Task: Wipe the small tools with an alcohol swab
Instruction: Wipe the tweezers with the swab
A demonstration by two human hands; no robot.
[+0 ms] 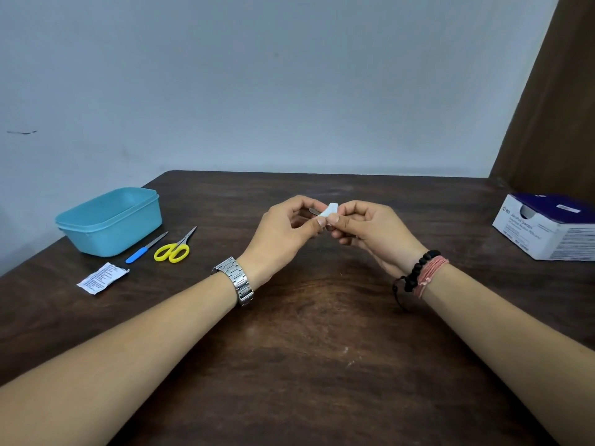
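Note:
Above the middle of the dark wooden table (306, 333) my two hands meet. My left hand (285, 231) pinches a small metal tool (314, 211), of which only a thin grey end shows between the fingers. My right hand (370, 233) pinches a white alcohol swab (331, 210) folded over that tool. On the table to the left lie yellow-handled scissors (174, 249) and a blue-handled nail file (145, 249), side by side.
A light blue plastic tub (111, 220) stands at the back left. In front of it lies a torn white swab wrapper (101, 278). A white and purple box of alcohol swabs (547, 226) sits at the right edge. A brown curtain (553, 107) hangs at the far right.

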